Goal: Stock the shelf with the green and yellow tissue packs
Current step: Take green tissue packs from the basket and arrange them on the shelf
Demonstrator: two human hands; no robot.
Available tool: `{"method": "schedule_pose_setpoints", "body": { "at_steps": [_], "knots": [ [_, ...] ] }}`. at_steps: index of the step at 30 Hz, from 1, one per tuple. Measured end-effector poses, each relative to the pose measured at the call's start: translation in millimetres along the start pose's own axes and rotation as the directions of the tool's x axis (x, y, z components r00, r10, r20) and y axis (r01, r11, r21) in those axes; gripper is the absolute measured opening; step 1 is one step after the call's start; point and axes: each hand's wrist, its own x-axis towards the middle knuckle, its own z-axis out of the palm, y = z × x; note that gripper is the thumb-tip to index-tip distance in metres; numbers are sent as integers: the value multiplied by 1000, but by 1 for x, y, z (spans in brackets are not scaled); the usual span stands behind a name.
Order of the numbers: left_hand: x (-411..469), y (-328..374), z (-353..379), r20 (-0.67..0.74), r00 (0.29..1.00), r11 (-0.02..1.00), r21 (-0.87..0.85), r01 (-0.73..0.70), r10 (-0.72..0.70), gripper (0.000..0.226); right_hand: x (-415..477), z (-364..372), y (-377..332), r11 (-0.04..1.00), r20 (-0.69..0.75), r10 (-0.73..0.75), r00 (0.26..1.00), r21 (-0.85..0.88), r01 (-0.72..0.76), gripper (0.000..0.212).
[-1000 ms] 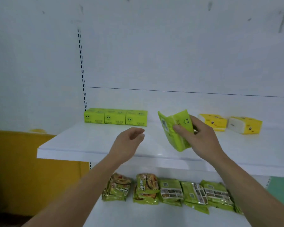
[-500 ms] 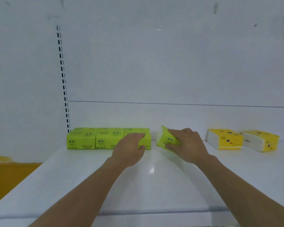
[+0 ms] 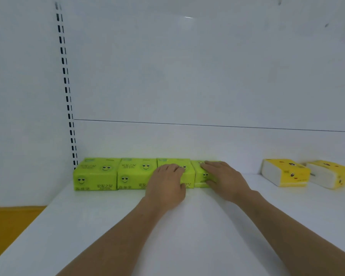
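Several green tissue packs with smiley faces stand in a row at the back left of the white shelf (image 3: pixel 207 232). The leftmost pack (image 3: pixel 96 174) sits by the slotted upright. My left hand (image 3: pixel 166 184) rests with straight fingers on the third green pack (image 3: pixel 173 161). My right hand (image 3: pixel 223 178) holds the fourth green pack (image 3: pixel 200 177) at the row's right end, with my fingers over its top and my thumb on its front. That pack touches the third one. Two yellow tissue packs (image 3: pixel 285 172) (image 3: pixel 329 173) lie askew at the back right.
A slotted upright (image 3: pixel 67 96) runs up the white back wall at the left. There is bare shelf between the green row and the yellow packs, and in front of both. A yellow-orange surface (image 3: pixel 6 226) shows beyond the shelf's left edge.
My right hand carried the green pack from mid-air down to the shelf and set it against the row's right end. My left hand moved onto the third pack. The view moved closer.
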Motion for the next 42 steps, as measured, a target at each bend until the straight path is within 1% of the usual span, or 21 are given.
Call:
{"method": "schedule_pose_setpoints", "body": {
  "at_steps": [5, 9, 11, 14, 16, 18, 21, 23, 25, 28, 30, 32, 34, 36, 37, 39, 42],
  "knots": [
    [-2, 0, 2, -53, 999, 1000, -29, -11, 9, 51, 3, 9, -5, 998, -36, -27, 999, 50, 29, 55],
    [-4, 1, 3, -67, 998, 999, -36, -3, 1, 48, -2, 3, -2, 993, -33, -66, 997, 92, 68, 60],
    [-5, 3, 0, -107, 994, 1000, -31, 3, -6, 47, -8, -3, -2, 990, -87, -64, 994, 119, 74, 59],
    [-8, 12, -7, -162, 987, 1000, -8, 3, -4, 46, -29, -10, -2, 974, -170, -25, 985, 218, 63, 52],
    [-16, 29, -17, -172, 985, 998, -55, 20, -29, 46, -49, -14, 0, 959, -177, -40, 983, 268, 87, 49],
    [-31, 55, -30, -142, 981, 978, -181, 105, -132, 44, -74, -18, 1, 935, -192, -72, 979, 328, 133, 46],
    [-65, 97, -46, -117, 947, 890, -392, 233, -299, 36, -117, -25, 1, 862, -222, -100, 970, 467, 196, 43],
    [-94, 127, -58, -87, 921, 796, -538, 277, -379, 30, -151, -32, -3, 792, -240, -107, 965, 566, 229, 39],
    [-124, 156, -72, -52, 906, 703, -650, 289, -421, 24, -188, -39, -8, 703, -268, -128, 955, 655, 277, 36],
    [-169, 194, -88, -78, 878, 605, -754, 257, -471, 21, -244, -48, -11, 563, -324, -121, 938, 756, 334, 34],
    [-200, 212, -89, -89, 858, 549, -801, 240, -505, 23, -277, -43, -11, 507, -325, -124, 938, 791, 341, 30],
    [-231, 226, -80, -89, 857, 541, -807, 237, -508, 25, -300, -27, -11, 489, -296, -144, 944, 808, 328, 26],
    [-257, 232, -60, -61, 862, 518, -820, 244, -503, 26, -318, -1, -11, 501, -243, -152, 958, 817, 286, 26],
    [-283, 233, -32, 14, 846, 474, -823, 312, -532, 26, -336, 31, -10, 500, -157, -152, 976, 840, 212, 26],
    [-295, 232, -16, 66, 834, 449, -818, 360, -549, 26, -345, 48, -10, 496, -90, -144, 985, 855, 151, 27],
    [-324, 228, 24, 217, 789, 365, -795, 485, -575, 24, -366, 88, -9, 515, 79, -126, 989, 857, -3, 30],
    [-374, 223, 90, 435, 656, 180, -733, 656, -617, 20, -404, 164, -9, 591, 291, -81, 953, 784, -189, 30]
  ]
}}
